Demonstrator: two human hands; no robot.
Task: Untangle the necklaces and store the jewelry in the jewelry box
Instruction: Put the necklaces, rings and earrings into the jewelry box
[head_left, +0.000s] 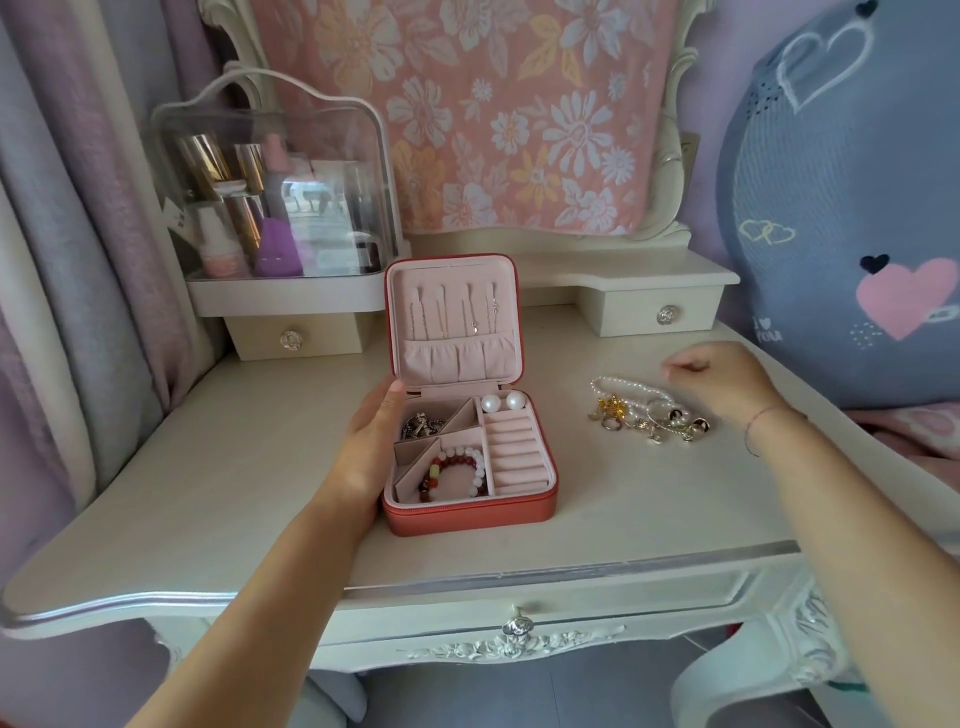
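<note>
A red jewelry box with pink lining stands open on the dressing table. Thin necklaces hang in its upright lid. Its tray holds a red and white bead bracelet, a silver chain and two pearl earrings. My left hand lies flat against the box's left side, steadying it. To the right, a tangled pile of jewelry with a pearl strand, gold pieces and rings lies on the table. My right hand hovers just behind this pile, fingers curled, nothing visibly in them.
A clear-domed cosmetics case with bottles stands at the back left on a small drawer shelf. A second small drawer is at the back right. A blue heart-print cushion leans at the right. A floral cloth covers the mirror.
</note>
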